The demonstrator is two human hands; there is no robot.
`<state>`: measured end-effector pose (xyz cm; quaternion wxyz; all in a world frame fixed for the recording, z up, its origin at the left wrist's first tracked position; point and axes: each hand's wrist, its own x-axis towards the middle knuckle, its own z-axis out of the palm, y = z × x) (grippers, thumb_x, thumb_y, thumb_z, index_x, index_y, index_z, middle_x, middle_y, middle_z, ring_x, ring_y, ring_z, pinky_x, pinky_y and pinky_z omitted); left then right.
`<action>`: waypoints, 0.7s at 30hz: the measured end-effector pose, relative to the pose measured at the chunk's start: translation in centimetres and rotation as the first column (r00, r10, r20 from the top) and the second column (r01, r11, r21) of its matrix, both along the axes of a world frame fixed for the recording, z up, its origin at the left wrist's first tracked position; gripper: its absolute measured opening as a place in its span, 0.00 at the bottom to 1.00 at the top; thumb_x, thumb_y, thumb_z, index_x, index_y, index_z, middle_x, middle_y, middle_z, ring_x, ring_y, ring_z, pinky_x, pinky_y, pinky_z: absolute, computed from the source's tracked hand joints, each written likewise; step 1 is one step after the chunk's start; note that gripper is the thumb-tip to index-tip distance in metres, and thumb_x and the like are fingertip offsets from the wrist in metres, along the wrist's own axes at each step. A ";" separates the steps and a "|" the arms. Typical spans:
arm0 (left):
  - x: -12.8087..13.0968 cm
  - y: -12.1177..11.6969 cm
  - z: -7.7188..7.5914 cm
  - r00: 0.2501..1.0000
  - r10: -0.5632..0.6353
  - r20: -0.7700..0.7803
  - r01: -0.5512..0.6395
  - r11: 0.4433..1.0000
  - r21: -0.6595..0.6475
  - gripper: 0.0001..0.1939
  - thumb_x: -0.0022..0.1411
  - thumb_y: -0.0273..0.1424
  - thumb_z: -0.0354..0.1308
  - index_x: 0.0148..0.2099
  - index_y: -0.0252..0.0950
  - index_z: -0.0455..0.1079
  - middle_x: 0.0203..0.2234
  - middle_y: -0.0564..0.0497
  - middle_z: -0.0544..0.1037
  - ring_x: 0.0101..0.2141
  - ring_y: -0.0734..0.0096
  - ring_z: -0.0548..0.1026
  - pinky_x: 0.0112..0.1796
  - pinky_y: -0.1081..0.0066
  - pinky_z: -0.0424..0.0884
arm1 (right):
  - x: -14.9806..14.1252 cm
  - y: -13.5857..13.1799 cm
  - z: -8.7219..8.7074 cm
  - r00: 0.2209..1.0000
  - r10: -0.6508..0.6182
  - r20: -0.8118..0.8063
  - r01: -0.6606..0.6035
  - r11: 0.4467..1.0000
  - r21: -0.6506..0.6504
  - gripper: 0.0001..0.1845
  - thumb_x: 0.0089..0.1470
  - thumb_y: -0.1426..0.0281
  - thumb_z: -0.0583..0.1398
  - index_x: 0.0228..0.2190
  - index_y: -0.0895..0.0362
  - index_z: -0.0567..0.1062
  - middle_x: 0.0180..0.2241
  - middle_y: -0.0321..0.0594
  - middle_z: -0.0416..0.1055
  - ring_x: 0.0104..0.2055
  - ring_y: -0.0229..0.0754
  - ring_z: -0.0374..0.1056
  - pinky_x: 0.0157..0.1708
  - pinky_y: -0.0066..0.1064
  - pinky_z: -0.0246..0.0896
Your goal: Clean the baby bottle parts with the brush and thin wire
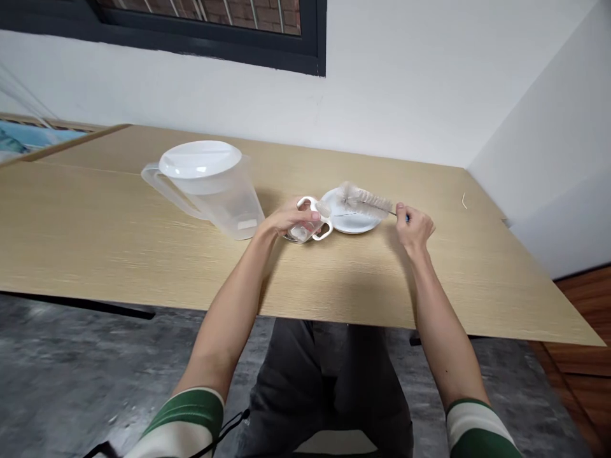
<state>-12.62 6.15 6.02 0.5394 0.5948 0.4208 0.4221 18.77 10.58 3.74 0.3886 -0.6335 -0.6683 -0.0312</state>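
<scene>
"What's on the table (119, 222)?"
"A lidded pitcher (229, 203) at left, a white dish (354, 224) right of it."
"And the brush (363, 201)?"
"Over the dish, the right hand (414, 226) curling its fingers round one end."
"The clear cup (300, 235)?"
"Just left of the dish, clasped in the left hand's (290, 217) fingers."

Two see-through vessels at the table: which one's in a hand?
The small bottle with two white looped handles, held by the left hand. The larger lidded pitcher stands unheld on the table.

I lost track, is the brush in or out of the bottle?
Out: the bottle brush shows its bristles in full, beside the two-handled bottle.
</scene>
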 end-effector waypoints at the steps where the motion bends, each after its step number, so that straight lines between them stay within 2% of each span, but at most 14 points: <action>1: 0.0 -0.1 0.1 0.999 -0.006 -0.035 0.007 1.000 0.017 0.22 0.44 0.41 0.72 0.39 0.36 0.74 0.26 0.49 0.78 0.24 0.67 0.76 0.23 0.70 0.69 | -0.1 -0.1 0.0 1.000 -0.001 0.020 0.001 1.000 0.001 0.30 0.64 0.53 0.48 0.20 0.56 0.73 0.20 0.41 0.69 0.25 0.41 0.60 0.28 0.32 0.37; 4: 0.1 -0.3 0.5 0.994 0.010 -0.110 -0.006 0.999 0.040 0.21 0.41 0.39 0.73 0.37 0.39 0.74 0.26 0.52 0.76 0.24 0.68 0.75 0.24 0.70 0.69 | -0.2 -0.4 0.1 0.997 0.011 0.081 -0.013 1.000 0.019 0.29 0.64 0.56 0.48 0.19 0.56 0.73 0.20 0.42 0.70 0.25 0.41 0.61 0.28 0.33 0.36; 8: 0.4 -0.7 1.2 0.974 0.009 -0.225 0.005 0.998 0.064 0.22 0.38 0.39 0.74 0.36 0.38 0.73 0.27 0.51 0.76 0.25 0.69 0.74 0.26 0.70 0.69 | 0.1 -0.5 0.4 0.983 0.036 0.181 -0.049 0.997 0.066 0.28 0.63 0.60 0.49 0.17 0.57 0.73 0.20 0.43 0.69 0.24 0.40 0.61 0.28 0.33 0.39; 13: 0.7 -1.3 2.0 0.870 0.136 -0.473 -0.042 0.978 0.203 0.29 0.33 0.40 0.76 0.39 0.34 0.75 0.26 0.53 0.74 0.27 0.71 0.71 0.27 0.72 0.66 | 0.2 -0.7 1.1 0.959 0.078 0.274 -0.106 0.990 0.092 0.26 0.60 0.63 0.50 0.14 0.57 0.70 0.18 0.42 0.67 0.24 0.40 0.60 0.30 0.33 0.44; 21: 1.7 -1.7 2.2 0.813 0.273 -0.514 -0.057 0.917 0.396 0.28 0.36 0.43 0.75 0.38 0.32 0.75 0.32 0.49 0.78 0.34 0.65 0.74 0.36 0.69 0.68 | 0.1 -1.0 1.8 0.946 0.076 0.315 -0.086 0.996 0.017 0.28 0.62 0.61 0.50 0.16 0.58 0.73 0.18 0.44 0.69 0.26 0.42 0.63 0.31 0.32 0.48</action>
